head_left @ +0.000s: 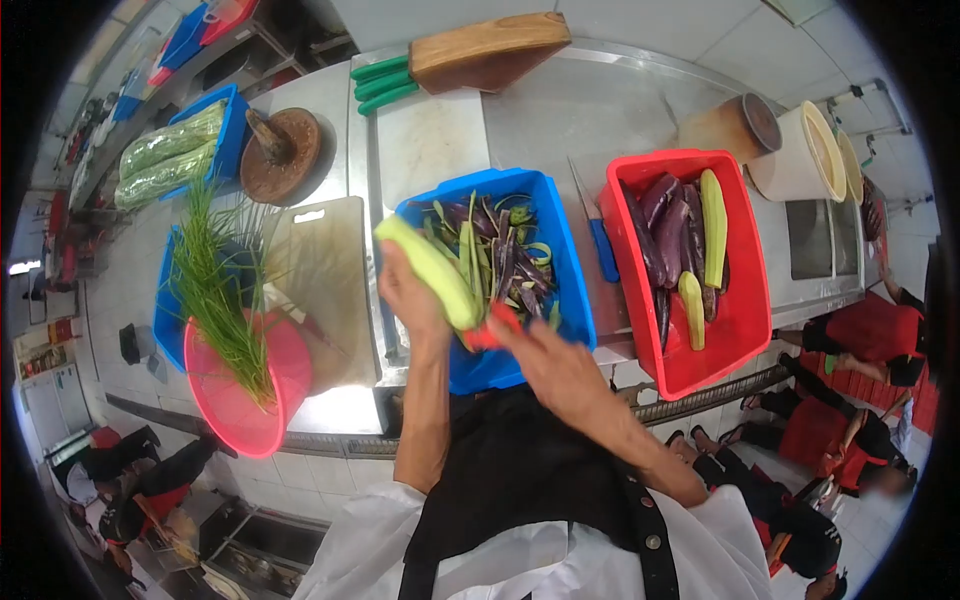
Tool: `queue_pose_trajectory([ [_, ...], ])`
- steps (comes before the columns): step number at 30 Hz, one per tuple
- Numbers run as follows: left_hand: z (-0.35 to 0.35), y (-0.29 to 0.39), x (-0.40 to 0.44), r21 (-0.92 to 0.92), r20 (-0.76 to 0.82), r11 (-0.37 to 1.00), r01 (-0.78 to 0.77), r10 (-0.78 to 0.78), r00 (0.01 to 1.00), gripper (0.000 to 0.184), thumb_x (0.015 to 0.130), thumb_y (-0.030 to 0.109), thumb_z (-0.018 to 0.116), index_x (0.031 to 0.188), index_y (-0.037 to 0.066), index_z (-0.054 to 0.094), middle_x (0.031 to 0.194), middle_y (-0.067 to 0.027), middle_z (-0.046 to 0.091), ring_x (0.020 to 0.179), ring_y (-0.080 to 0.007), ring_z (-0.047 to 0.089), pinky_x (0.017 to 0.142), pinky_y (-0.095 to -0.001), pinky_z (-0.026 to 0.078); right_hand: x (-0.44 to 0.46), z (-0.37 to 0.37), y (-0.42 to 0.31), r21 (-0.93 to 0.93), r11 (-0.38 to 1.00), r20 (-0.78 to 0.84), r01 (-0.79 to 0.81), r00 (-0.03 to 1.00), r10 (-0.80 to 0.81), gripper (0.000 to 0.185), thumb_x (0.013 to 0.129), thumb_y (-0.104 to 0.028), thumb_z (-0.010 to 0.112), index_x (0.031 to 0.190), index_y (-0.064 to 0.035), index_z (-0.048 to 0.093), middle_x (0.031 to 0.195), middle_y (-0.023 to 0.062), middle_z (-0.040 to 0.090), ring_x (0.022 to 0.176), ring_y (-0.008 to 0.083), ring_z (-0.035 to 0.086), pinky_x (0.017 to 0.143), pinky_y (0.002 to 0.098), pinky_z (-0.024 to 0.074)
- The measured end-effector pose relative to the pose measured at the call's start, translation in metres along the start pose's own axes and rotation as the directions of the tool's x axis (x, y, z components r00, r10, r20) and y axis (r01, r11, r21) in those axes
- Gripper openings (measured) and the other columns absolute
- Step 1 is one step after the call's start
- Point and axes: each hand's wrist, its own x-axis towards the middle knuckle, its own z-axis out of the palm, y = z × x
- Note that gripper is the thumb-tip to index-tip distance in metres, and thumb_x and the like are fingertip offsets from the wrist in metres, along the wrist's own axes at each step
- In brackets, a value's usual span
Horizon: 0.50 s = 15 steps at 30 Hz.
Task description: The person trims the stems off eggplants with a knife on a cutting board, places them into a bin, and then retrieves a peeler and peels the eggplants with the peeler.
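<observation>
My left hand (412, 292) is wrapped round a peeled pale green eggplant (435, 275), tilted over the blue basin (577, 290). My right hand (540, 355) is closed on a red peeler (492, 328), which is at the lower end of the eggplant; its blade is blurred. Purple and green peelings (510, 255) lie in the blue basin under both hands. To the right, a red basin (740, 345) holds several purple eggplants (672, 235) and peeled pale green ones (714, 230).
A knife (603, 250) with a blue handle lies between the basins. Further left are a cutting board (330, 240), a pink basket (235, 425) with long greens (215, 280) and a stone mortar (298, 165). A wooden block (490, 55) stands behind. Several people are at both sides.
</observation>
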Motion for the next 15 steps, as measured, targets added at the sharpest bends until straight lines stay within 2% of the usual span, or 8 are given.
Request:
queue_pose_trajectory([
  [2, -0.003, -0.003, 0.014, -0.143, -0.074, 0.987, -0.071, 0.061, 0.995, 0.056, 0.104, 0.050, 0.035, 0.106, -0.002, 0.057, 0.077, -0.0097, 0.061, 0.063, -0.0189, 0.061, 0.057, -0.0308, 0.052, -0.038, 0.018, 0.015, -0.098, 0.995, 0.285, 0.001, 0.958, 0.027, 0.059, 0.086, -0.003, 0.058, 0.142, -0.0177, 0.048, 0.093, 0.0134, 0.047, 0.065, 0.0334, 0.060, 0.053, 0.0438, 0.0515],
  [3, 0.000, 0.000, 0.013, -0.145, -0.083, 0.986, -0.078, 0.067, 0.994, 0.056, 0.104, 0.050, 0.035, 0.106, -0.002, 0.057, 0.077, -0.0097, 0.061, 0.063, -0.0189, 0.061, 0.057, -0.0308, 0.052, -0.030, 0.014, 0.014, -0.097, 0.995, 0.290, 0.011, 0.957, 0.018, 0.059, 0.086, -0.003, 0.058, 0.142, -0.0177, 0.048, 0.093, 0.0134, 0.047, 0.065, 0.0334, 0.060, 0.053, 0.0438, 0.0515],
  [5, 0.009, 0.003, -0.001, -0.157, 0.038, 0.987, 0.044, -0.039, 0.999, 0.056, 0.105, 0.049, 0.032, 0.106, -0.001, 0.057, 0.079, -0.0099, 0.062, 0.063, -0.0195, 0.060, 0.058, -0.0313, 0.052, -0.007, -0.005, 0.004, -0.030, 0.999, 0.037, -0.022, 0.999, 0.023, 0.058, 0.087, -0.003, 0.058, 0.142, -0.0161, 0.047, 0.093, 0.0145, 0.048, 0.065, 0.0356, 0.059, 0.054, 0.0450, 0.0502],
  [6, 0.001, -0.006, -0.006, 0.005, 0.135, 0.997, 0.072, -0.072, 0.988, 0.056, 0.105, 0.049, 0.030, 0.108, 0.000, 0.058, 0.083, -0.0089, 0.063, 0.066, -0.0174, 0.061, 0.059, -0.0310, 0.052, 0.008, -0.012, 0.000, -0.030, 0.999, 0.033, -0.042, 0.998, 0.043, 0.058, 0.087, -0.003, 0.058, 0.142, -0.0161, 0.047, 0.093, 0.0145, 0.048, 0.065, 0.0356, 0.059, 0.054, 0.0450, 0.0502],
  [8, 0.024, 0.000, -0.030, 0.035, 0.152, 0.995, 0.098, -0.102, 0.983, 0.052, 0.107, 0.042, 0.031, 0.106, 0.000, 0.062, 0.087, -0.0065, 0.065, 0.071, -0.0121, 0.060, 0.063, -0.0257, 0.049, 0.050, -0.024, 0.001, 0.101, 0.995, -0.163, -0.010, 0.986, 0.027, 0.057, 0.088, -0.003, 0.057, 0.143, -0.0146, 0.047, 0.093, 0.0156, 0.049, 0.066, 0.0375, 0.058, 0.056, 0.0464, 0.0486],
  [12, 0.015, -0.006, -0.034, 0.223, 0.327, 0.974, -0.043, -0.034, 0.944, 0.051, 0.108, 0.039, 0.028, 0.105, 0.001, 0.062, 0.083, -0.0030, 0.062, 0.071, -0.0086, 0.055, 0.063, -0.0254, 0.045, 0.062, -0.032, -0.002, 0.172, 0.978, -0.072, -0.114, 0.989, 0.128, 0.045, 0.094, -0.003, 0.052, 0.139, -0.0118, 0.050, 0.098, 0.0156, 0.054, 0.077, 0.0366, 0.057, 0.066, 0.0448, 0.0477],
  [14, 0.010, -0.003, -0.028, 0.271, 0.326, 0.962, -0.032, -0.060, 0.943, 0.052, 0.108, 0.041, 0.029, 0.103, 0.002, 0.062, 0.081, -0.0025, 0.061, 0.072, -0.0089, 0.054, 0.064, -0.0247, 0.044, 0.058, -0.031, 0.000, 0.232, 0.969, -0.033, -0.082, 0.995, 0.092, 0.048, 0.093, -0.002, 0.052, 0.140, -0.0121, 0.049, 0.096, 0.0158, 0.053, 0.077, 0.0357, 0.058, 0.063, 0.0444, 0.0478],
  [15, 0.003, -0.006, -0.023, 0.228, 0.239, 0.974, -0.013, -0.043, 0.970, 0.053, 0.107, 0.042, 0.028, 0.102, 0.002, 0.062, 0.081, -0.0033, 0.061, 0.070, -0.0101, 0.055, 0.063, -0.0253, 0.045, 0.048, -0.024, 0.000, 0.128, 0.990, 0.013, -0.051, 0.999, 0.050, 0.050, 0.092, -0.002, 0.053, 0.140, -0.0126, 0.049, 0.095, 0.0151, 0.052, 0.077, 0.0346, 0.059, 0.061, 0.0440, 0.0483],
])
